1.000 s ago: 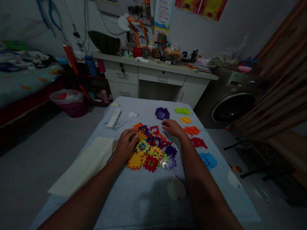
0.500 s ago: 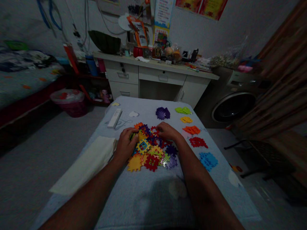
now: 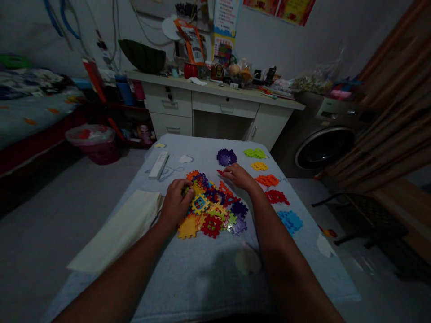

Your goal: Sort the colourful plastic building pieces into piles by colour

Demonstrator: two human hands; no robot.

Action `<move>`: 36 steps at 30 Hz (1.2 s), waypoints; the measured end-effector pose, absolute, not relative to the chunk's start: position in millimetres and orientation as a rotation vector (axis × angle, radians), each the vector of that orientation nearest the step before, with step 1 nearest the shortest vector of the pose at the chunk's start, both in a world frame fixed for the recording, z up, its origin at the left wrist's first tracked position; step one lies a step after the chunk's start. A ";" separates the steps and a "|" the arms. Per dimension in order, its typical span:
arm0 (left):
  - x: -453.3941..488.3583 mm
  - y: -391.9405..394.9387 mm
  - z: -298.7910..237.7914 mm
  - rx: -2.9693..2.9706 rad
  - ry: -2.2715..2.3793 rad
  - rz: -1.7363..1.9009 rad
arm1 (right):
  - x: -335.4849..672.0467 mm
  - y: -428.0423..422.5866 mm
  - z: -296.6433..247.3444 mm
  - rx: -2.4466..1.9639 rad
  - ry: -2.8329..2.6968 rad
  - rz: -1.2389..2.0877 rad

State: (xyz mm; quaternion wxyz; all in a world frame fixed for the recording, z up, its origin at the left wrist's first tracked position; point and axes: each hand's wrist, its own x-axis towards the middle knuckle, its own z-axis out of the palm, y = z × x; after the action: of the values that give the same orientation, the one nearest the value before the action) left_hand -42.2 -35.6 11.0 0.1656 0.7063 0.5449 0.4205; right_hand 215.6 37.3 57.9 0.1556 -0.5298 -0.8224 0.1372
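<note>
A mixed heap of plastic interlocking building pieces (image 3: 215,208) lies in the middle of the cloth-covered table. My left hand (image 3: 177,198) rests at the heap's left edge, its fingers curled round a yellow-green building piece (image 3: 185,191), which they mostly hide. Between the fingertips of my right hand (image 3: 239,176) is a red building piece (image 3: 220,172), raised just beyond the heap. Sorted by colour, small piles lie further off: purple (image 3: 226,157), lime green (image 3: 255,153), yellow (image 3: 259,166), orange (image 3: 267,180), red (image 3: 276,197) and blue (image 3: 290,222).
On the table's left side lie a folded cream cloth (image 3: 117,231) and a white power strip or box (image 3: 159,165). Behind the table stands a white desk (image 3: 215,101) covered in clutter. A washing machine (image 3: 325,134) is at the right, a pink bin (image 3: 94,143) at the left.
My right hand has lifted a red piece out of the heap and moved slightly away from me, toward the purple pile. The left hand has stayed at the heap. The view has shifted slightly.
</note>
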 end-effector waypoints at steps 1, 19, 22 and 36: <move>-42.4 -35.2 10.6 2.029 1.533 1.189 | 217.6 37.2 60.1 -1.525 -2.313 0.357; -41.1 -36.2 8.8 2.100 1.258 1.182 | 335.8 -14.9 89.9 -1.877 -2.005 0.512; -43.6 -32.4 4.5 2.098 1.312 1.196 | 348.9 -31.8 87.3 -1.880 -2.039 0.612; -43.7 -38.3 12.6 2.211 1.437 1.120 | 364.1 -47.0 62.0 -2.156 -1.800 0.310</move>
State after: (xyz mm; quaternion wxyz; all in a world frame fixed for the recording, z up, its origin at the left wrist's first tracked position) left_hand -43.7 -38.3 12.6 0.1378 0.7644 0.4968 0.3870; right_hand 364.1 -47.0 62.0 0.1574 -0.7534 -0.6292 0.1082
